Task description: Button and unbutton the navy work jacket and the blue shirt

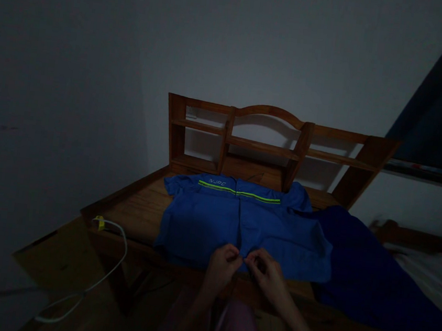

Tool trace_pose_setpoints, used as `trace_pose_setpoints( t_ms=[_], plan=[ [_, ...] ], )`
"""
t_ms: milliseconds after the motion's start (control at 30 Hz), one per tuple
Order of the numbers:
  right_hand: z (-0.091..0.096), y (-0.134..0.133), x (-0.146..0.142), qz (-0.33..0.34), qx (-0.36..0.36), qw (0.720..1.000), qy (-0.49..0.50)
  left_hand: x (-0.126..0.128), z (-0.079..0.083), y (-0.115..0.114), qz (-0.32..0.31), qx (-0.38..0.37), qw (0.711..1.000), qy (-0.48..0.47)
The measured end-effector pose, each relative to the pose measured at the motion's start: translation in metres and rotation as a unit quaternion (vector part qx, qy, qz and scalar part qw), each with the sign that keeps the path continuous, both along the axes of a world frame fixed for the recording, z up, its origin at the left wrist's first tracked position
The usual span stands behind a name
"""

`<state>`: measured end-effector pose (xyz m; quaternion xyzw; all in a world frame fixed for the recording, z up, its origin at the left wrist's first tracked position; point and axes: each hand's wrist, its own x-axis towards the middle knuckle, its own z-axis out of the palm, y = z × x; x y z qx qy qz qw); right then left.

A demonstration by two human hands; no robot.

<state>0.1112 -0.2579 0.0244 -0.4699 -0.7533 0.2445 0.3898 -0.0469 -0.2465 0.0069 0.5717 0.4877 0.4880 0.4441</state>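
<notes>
A blue short-sleeved shirt lies spread on the wooden desk, its collar end toward the shelf. Yellow-green stripes and pale letters cross its chest, and its front opening runs down the middle. At the bottom of that opening, my left hand pinches the shirt's edge between thumb and fingertips. Just to the right, my right hand pinches the other front edge. The fingertips of both hands are close together. Whether a button or fastener is between them is too dark to tell.
The wooden desk carries a shelf rack along its back, against the wall. Dark blue cloth lies to the right of the shirt. A white cable with a yellow tag hangs off the left front edge.
</notes>
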Motion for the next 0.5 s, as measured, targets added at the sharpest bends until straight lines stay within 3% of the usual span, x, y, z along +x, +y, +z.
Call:
trace_pose_setpoints(
  t_ms=[267, 500],
  plan=[
    [-0.002, -0.001, -0.002, -0.005, 0.025, 0.998, -0.056, -0.001, -0.01, 0.0, -0.043, -0.05, 0.995, -0.072],
    [0.001, 0.0, -0.004, -0.022, 0.005, 0.999, -0.039, 0.003, -0.012, -0.006, -0.014, -0.043, 0.995, -0.084]
  ],
)
